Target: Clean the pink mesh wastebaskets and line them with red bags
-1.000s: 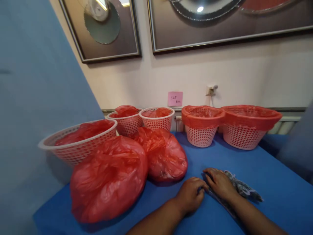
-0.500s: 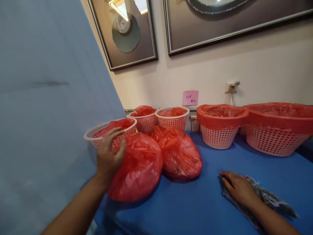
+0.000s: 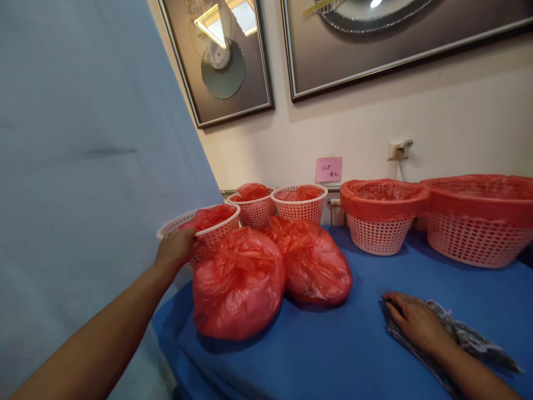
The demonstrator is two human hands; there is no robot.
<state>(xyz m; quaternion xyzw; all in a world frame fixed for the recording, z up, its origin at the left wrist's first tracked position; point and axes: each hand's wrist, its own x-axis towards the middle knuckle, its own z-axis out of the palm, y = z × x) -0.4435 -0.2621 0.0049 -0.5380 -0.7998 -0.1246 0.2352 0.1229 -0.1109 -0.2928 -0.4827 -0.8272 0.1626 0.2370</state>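
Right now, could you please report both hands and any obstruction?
Left hand at leftmost perforated basket, grip hidden. Right hand on grey-and-white bundle. Bulging red plastic bag beside that basket.

grey-white bundle [image 3: 470, 336]: limp, lying right | white basket [image 3: 217, 234]: perforated, round-rimmed, leftmost

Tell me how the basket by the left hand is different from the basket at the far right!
The left basket shows a bare white rim; the far-right basket has red plastic folded over its rim.
The left hand is at the left basket's rim; no hand is at the far-right basket.
Both baskets have lots of little holes in their sides, and both have red plastic inside.
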